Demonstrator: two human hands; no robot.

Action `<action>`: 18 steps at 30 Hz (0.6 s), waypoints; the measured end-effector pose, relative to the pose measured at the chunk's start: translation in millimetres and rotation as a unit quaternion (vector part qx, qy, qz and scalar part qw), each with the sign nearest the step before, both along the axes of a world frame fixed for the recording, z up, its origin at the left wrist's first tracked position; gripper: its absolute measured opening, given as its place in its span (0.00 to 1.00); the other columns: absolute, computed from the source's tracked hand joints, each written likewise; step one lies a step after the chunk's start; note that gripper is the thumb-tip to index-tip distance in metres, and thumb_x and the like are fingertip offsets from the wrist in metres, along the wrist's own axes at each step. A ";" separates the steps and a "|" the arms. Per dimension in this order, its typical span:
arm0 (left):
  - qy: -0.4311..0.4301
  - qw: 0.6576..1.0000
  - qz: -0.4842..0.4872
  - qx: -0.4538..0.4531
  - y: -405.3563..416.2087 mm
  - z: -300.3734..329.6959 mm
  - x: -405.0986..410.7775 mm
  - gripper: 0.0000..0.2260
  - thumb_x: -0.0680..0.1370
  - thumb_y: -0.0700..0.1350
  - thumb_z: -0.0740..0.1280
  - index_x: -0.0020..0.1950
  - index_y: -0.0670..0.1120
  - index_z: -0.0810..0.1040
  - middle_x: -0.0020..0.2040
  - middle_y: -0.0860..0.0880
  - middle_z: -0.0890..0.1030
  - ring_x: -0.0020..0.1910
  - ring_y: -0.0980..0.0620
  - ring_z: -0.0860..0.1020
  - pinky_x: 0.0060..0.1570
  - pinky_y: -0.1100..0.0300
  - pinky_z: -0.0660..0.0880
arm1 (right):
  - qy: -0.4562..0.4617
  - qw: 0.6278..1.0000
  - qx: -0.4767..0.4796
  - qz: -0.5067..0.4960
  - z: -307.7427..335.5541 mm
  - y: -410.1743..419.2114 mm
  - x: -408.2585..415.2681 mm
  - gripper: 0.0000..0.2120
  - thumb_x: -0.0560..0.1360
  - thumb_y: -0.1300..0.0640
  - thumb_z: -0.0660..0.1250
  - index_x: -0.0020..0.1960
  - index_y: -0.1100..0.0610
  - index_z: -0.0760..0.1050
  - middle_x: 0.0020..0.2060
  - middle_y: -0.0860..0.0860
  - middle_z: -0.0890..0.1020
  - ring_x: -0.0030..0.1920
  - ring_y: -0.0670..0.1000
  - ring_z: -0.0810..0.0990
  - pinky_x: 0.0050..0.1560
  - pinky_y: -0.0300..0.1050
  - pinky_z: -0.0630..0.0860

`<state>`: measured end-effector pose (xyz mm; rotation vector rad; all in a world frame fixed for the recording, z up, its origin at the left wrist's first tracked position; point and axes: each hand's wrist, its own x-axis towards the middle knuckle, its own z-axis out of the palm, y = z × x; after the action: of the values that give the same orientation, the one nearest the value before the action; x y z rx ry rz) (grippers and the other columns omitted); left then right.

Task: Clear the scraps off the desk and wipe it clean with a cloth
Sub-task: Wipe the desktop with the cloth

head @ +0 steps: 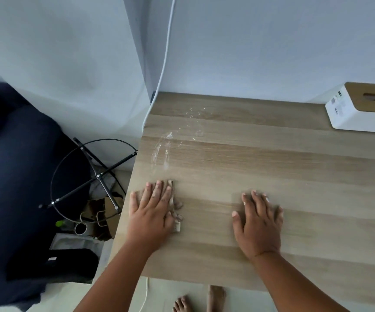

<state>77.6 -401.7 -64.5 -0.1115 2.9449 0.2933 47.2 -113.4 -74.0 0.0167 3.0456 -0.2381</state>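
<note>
The table (pixel 260 158) has a pale wood-grain top, laid in long bands of lighter and darker tone, smooth with a soft satin sheen. Near its far left part a whitish, powdery smear (pixel 162 149) dulls the finish. Under the left hand (pixel 151 210) lies a cloth (pixel 176 207), beige, crumpled and matt, close in colour to the wood. At the far right stands a tissue box (pixel 351 113) with a smooth white plastic-looking body and a tan, wood-like matt lid. Beside the table, a stand (pixel 91 176) of thin black metal rods looks matt. A glossy white cable (pixel 166 52) hangs along the matt painted wall (pixel 272 41).
</note>
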 end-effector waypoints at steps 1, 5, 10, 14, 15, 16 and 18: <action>-0.007 1.000 0.025 -0.010 -2.8 1.0 -11.1 0.33 0.77 0.58 0.48 0.84 0.57 0.51 0.84 0.53 0.49 0.84 0.47 0.44 0.79 0.36 0.44 | 0.000 1.000 0.002 -0.001 1.0 -0.6 -5.4 0.33 0.77 0.37 0.51 0.77 0.50 0.70 0.79 0.53 0.67 0.80 0.60 0.61 0.77 0.71 0.52; -0.029 0.997 0.064 -0.023 -8.6 1.3 -70.7 0.33 0.79 0.58 0.46 0.84 0.56 0.45 0.85 0.49 0.45 0.83 0.41 0.40 0.77 0.33 0.41 | 0.004 1.000 0.001 -0.004 -1.0 -10.2 -41.9 0.32 0.76 0.38 0.53 0.77 0.50 0.68 0.79 0.54 0.65 0.79 0.61 0.59 0.77 0.71 0.52; -0.025 0.998 -0.058 -0.024 16.0 3.1 -110.7 0.35 0.77 0.56 0.51 0.84 0.54 0.48 0.85 0.50 0.47 0.83 0.43 0.42 0.79 0.38 0.43 | 0.014 1.000 -0.001 0.022 -2.5 -13.8 -89.7 0.34 0.74 0.37 0.55 0.76 0.52 0.70 0.79 0.56 0.65 0.80 0.61 0.59 0.77 0.71 0.51; 0.014 0.984 -0.176 -0.002 8.3 -3.6 -85.3 0.31 0.79 0.55 0.55 0.83 0.54 0.58 0.84 0.53 0.55 0.84 0.47 0.49 0.80 0.42 0.51 | 0.009 0.999 0.003 0.036 -0.3 -14.3 -105.8 0.36 0.75 0.36 0.52 0.78 0.52 0.68 0.80 0.55 0.63 0.81 0.61 0.56 0.77 0.72 0.48; 0.018 0.985 -0.173 0.007 -2.5 -4.5 -80.6 0.30 0.80 0.54 0.56 0.83 0.53 0.59 0.84 0.53 0.56 0.83 0.49 0.49 0.80 0.42 0.53 | 0.007 0.999 0.006 0.038 -0.4 -14.8 -107.2 0.36 0.75 0.36 0.51 0.78 0.52 0.67 0.81 0.55 0.62 0.81 0.61 0.56 0.77 0.72 0.47; 0.021 0.987 -0.159 0.011 -14.4 -5.1 -76.3 0.30 0.80 0.54 0.57 0.83 0.53 0.59 0.83 0.53 0.56 0.83 0.50 0.49 0.80 0.42 0.54 | 0.007 0.999 0.009 0.039 -0.8 -15.4 -106.8 0.36 0.75 0.36 0.51 0.79 0.52 0.67 0.81 0.55 0.62 0.81 0.61 0.55 0.77 0.72 0.47; 0.022 0.992 -0.120 0.007 -32.5 -5.5 -76.3 0.31 0.80 0.54 0.56 0.83 0.53 0.57 0.84 0.52 0.54 0.83 0.52 0.47 0.80 0.43 0.54 | 0.007 0.999 0.009 0.038 -2.2 -14.4 -108.1 0.36 0.75 0.36 0.53 0.78 0.52 0.67 0.80 0.55 0.62 0.81 0.61 0.56 0.77 0.73 0.48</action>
<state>1.3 -434.1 -69.9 0.2529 2.9581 0.2839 -60.9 -127.9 -76.2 -0.1005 3.0541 -0.2058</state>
